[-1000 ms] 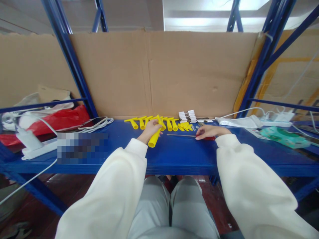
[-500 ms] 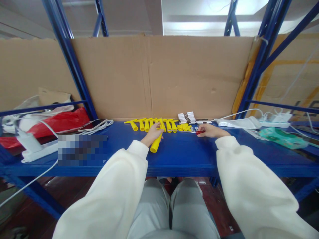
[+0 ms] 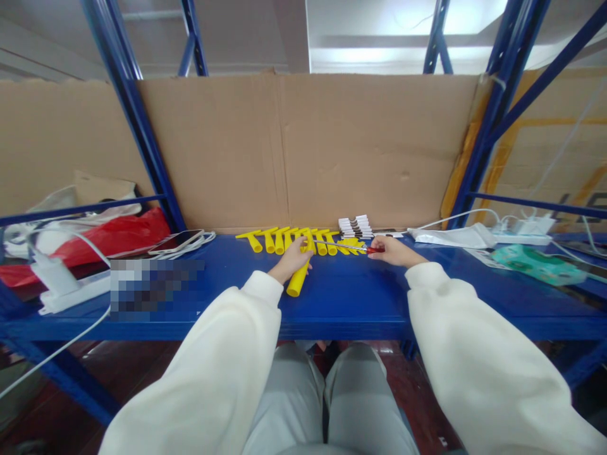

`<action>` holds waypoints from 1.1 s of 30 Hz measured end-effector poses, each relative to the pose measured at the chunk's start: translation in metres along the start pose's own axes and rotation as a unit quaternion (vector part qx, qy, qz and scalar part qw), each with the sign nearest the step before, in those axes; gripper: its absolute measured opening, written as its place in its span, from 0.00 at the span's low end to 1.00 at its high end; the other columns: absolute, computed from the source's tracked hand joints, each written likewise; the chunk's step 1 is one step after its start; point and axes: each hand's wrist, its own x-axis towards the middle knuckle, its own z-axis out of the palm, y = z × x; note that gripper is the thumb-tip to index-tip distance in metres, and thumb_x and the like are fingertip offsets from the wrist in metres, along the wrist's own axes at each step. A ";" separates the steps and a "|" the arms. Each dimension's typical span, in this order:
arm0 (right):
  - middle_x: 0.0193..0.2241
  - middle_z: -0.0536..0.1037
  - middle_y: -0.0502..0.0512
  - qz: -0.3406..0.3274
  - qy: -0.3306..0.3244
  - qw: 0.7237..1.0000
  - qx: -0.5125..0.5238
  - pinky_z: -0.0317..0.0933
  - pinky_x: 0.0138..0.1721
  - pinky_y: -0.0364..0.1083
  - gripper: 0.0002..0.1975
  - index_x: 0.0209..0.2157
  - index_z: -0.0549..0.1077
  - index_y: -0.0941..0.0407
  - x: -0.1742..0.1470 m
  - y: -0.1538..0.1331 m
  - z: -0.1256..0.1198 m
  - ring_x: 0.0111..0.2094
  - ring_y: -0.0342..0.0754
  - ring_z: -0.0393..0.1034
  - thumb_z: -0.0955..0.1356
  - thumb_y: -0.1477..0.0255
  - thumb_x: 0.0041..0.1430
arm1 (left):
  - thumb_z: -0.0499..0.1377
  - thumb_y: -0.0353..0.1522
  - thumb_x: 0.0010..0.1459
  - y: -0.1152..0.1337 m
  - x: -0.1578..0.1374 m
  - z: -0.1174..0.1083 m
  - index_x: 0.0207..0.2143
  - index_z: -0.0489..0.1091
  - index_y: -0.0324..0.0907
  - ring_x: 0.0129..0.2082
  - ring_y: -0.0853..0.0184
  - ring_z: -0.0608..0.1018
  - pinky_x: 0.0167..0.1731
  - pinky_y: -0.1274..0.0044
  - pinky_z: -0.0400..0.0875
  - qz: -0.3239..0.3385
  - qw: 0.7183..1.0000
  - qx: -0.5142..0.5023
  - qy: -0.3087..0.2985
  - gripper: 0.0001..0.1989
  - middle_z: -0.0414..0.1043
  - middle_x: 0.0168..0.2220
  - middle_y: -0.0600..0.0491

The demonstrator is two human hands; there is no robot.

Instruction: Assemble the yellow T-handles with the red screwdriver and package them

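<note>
My left hand [image 3: 293, 258] is closed around a yellow T-shaped scraper-like tool [image 3: 296, 282], whose hollow round handle points toward me. A screwdriver [image 3: 374, 250] with a red handle is gripped in my right hand [image 3: 394, 250]. Its thin metal shaft runs left to the upper part of the yellow tool; whether the tip touches a screw there is too small to tell. Behind my left hand lies a row of similar yellow tools [image 3: 270, 244]. Small flat yellow pieces [image 3: 349, 244] lie just behind the shaft, with a stack of white and black strips [image 3: 355, 226] beyond them.
A cardboard sheet [image 3: 370, 145] stands along the back of the blue tabletop [image 3: 351, 297]. At left are a power strip [image 3: 71, 292], cables and a red bag [image 3: 118, 234]. To the right lie a white pouch [image 3: 455, 236] and a green packet [image 3: 538, 263]. Blue posts rise at both sides.
My right hand has shifted slightly left with the screwdriver, bringing the shaft closer against the yellow tool. My left hand still grips the tool, which is now a little more upright in view.
</note>
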 end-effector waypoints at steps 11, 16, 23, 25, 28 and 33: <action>0.24 0.74 0.50 0.009 0.006 1.000 -0.004 0.64 0.35 0.47 0.16 0.26 0.65 0.53 0.000 -0.002 0.000 0.31 0.49 0.70 0.74 0.61 0.43 | 0.56 0.23 0.61 0.005 -0.005 0.002 0.64 0.60 0.47 0.18 0.80 0.72 0.14 0.84 0.67 -0.005 1.000 -0.001 -0.010 0.29 0.60 0.66 0.41; 0.24 0.74 0.49 0.019 0.020 0.998 -0.050 0.63 0.35 0.45 0.12 0.25 0.63 0.53 -0.002 -0.009 0.001 0.30 0.48 0.70 0.72 0.68 0.45 | 0.56 0.23 0.60 0.002 -0.003 0.001 0.64 0.60 0.46 0.17 0.80 0.72 0.14 0.83 0.67 0.007 1.000 0.004 -0.007 0.30 0.60 0.65 0.40; 0.27 0.78 0.53 0.025 0.047 0.976 -0.213 0.60 0.32 0.43 0.07 0.28 0.67 0.53 -0.008 -0.023 -0.002 0.30 0.49 0.71 0.70 0.72 0.49 | 0.56 0.24 0.62 0.001 -0.002 0.001 0.64 0.59 0.46 0.17 0.80 0.72 0.14 0.84 0.66 0.016 1.000 0.020 -0.012 0.29 0.60 0.66 0.40; 0.29 0.80 0.55 0.026 0.037 0.969 -0.242 0.60 0.33 0.43 0.05 0.28 0.69 0.53 -0.008 -0.025 -0.002 0.32 0.50 0.73 0.70 0.72 0.50 | 0.55 0.24 0.62 0.001 -0.002 0.002 0.65 0.59 0.45 0.17 0.81 0.71 0.14 0.85 0.66 0.016 0.999 0.028 -0.011 0.29 0.60 0.66 0.40; 0.31 0.82 0.56 0.034 0.033 0.960 -0.275 0.61 0.34 0.43 0.02 0.30 0.73 0.54 -0.009 -0.027 -0.001 0.34 0.51 0.75 0.69 0.71 0.52 | 0.55 0.24 0.63 0.000 -0.001 0.002 0.65 0.59 0.45 0.17 0.82 0.70 0.14 0.85 0.66 0.018 0.999 0.046 -0.010 0.28 0.61 0.65 0.41; 0.30 0.82 0.57 0.037 -0.005 0.958 -0.283 0.61 0.33 0.43 0.03 0.30 0.76 0.55 -0.010 -0.030 0.000 0.32 0.50 0.75 0.68 0.72 0.54 | 0.55 0.23 0.63 -0.001 -0.001 0.003 0.65 0.59 0.45 0.18 0.81 0.71 0.14 0.84 0.66 0.031 0.998 0.056 -0.011 0.29 0.59 0.66 0.42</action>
